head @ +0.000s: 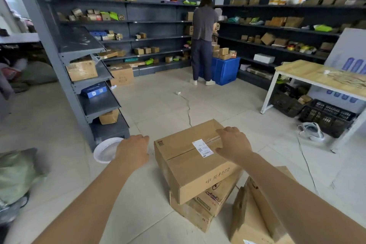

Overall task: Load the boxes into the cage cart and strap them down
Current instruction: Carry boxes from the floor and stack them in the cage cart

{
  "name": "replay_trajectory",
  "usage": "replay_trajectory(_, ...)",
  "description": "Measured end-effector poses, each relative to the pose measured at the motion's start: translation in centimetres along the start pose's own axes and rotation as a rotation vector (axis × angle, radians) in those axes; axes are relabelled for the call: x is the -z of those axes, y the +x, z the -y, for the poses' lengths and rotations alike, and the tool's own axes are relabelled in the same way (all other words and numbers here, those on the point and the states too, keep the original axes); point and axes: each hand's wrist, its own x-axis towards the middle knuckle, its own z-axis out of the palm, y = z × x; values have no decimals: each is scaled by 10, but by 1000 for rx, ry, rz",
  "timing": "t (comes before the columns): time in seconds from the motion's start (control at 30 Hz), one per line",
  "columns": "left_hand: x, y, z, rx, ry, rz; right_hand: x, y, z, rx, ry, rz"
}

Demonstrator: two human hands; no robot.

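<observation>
Cardboard (190, 170) under right hand (233, 144), beside left hand (132, 149)

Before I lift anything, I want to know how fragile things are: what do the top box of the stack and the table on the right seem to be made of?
Top box: brown cardboard, likely corrugated, matte, judging by its folded flaps, taped seam and white paper label. Table: pale wood-grain top, possibly laminate, on a white frame that looks like painted metal.
</observation>
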Motion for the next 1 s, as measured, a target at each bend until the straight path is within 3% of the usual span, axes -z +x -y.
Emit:
replay_trajectory(0.37,-78,117,-72,48,-68,157,-50,106,-108,-61,-11,148)
replay_trajectory(0.63,-130,209,-90,74,-136,297,-94,203,-145,-92,-2,229)
replay_trajectory(1.0,-189,266,-98,261,-259,490,-159,300,-182,-159,27,395)
